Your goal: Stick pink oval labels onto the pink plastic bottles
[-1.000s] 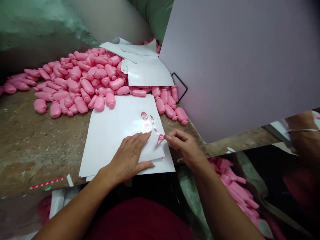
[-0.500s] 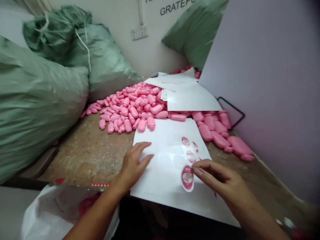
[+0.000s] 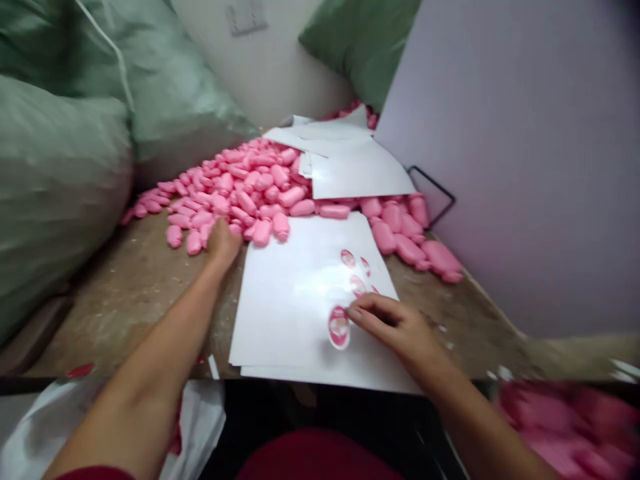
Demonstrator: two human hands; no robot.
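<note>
Between the thumb and forefinger of my right hand (image 3: 387, 327) is an oval pink-and-white sticker (image 3: 339, 328), pinched at its edge and hanging over the sheets. My left hand (image 3: 223, 241) reaches to the front of a heap of small pink plastic bottles (image 3: 250, 177); its fingers are hidden among them, so their grip does not show. White sticker sheets (image 3: 285, 307) lie stacked on the table under my right hand, with several more oval stickers (image 3: 348, 259) on the right part of the top sheet.
More white sheets (image 3: 350, 160) rest on the bottle heap. Large green sacks (image 3: 175, 87) stand at the back left. A tall pale panel (image 3: 510, 167) with a black wire bracket (image 3: 440, 197) blocks the right side. Pink pieces (image 3: 565, 427) lie below the table edge, lower right.
The sticker has come off its sheet in my right hand's pinch. My left hand has left the sheets and moved left and forward to the bottle heap. The head view has swung about.
</note>
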